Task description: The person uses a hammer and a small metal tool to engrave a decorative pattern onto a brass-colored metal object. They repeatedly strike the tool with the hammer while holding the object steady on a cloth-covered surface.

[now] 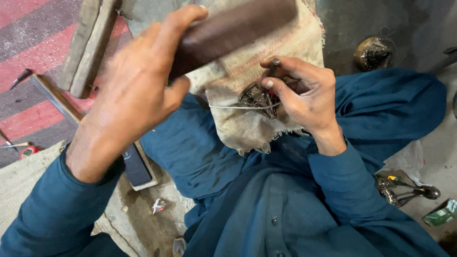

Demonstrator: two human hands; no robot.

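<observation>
Overhead, the left hand (133, 90) was clenched around a dark wooden mallet (233, 28), raised above the lap with the thumb wrapped over the top of it. The right hand (304, 95) pinched a thin metal punch (274, 66) between thumb and fingertips, its tip set down on a small dark metal piece (257, 97) with raised ornament. That piece lay on a frayed beige cloth (266, 52) draped over the knee, and a thin wire (238, 107) ran across it just below the ornament. Both sleeves and the lap were covered in dark blue fabric (266, 190).

To the left, on the striped red and grey floor, lay wooden slats (88, 45) and a long metal bar (54, 97) (one end hidden behind the raised wrist). To the right, on the grey floor, a round brass-coloured bowl (373, 52) sat well apart from the hands, and several metal spoons (404, 190) rested near the right elbow beside a green packet (440, 214).
</observation>
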